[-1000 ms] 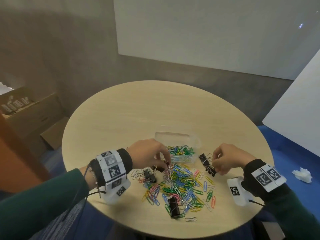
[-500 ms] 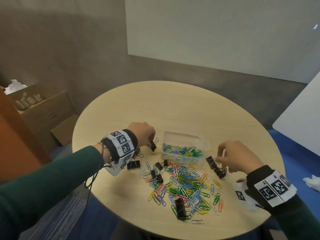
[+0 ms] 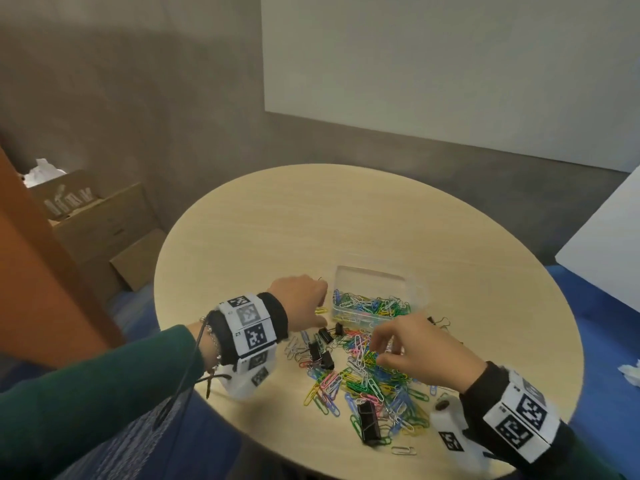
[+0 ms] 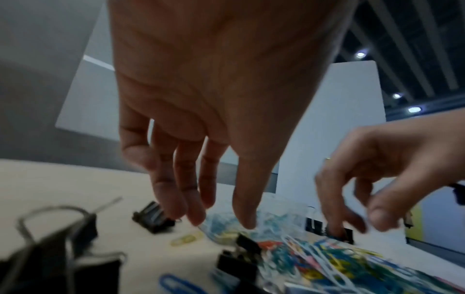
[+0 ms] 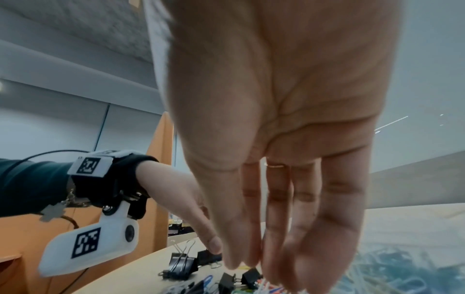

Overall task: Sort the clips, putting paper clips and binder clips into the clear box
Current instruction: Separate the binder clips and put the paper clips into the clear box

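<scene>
Head view: the left hand [image 3: 300, 304], fingers loose and empty, hangs just left of the clear box [image 3: 372, 299]. The right hand [image 3: 412, 348], fingers half spread and holding nothing, hovers over the clip pile [image 3: 367, 379] near the box, so it is nearer. No readable writing.

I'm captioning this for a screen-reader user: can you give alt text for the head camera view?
Two hands hover over a round wooden table: the left hand beside a clear box holding coloured paper clips, the right hand above a loose pile of paper clips and black binder clips.
</scene>
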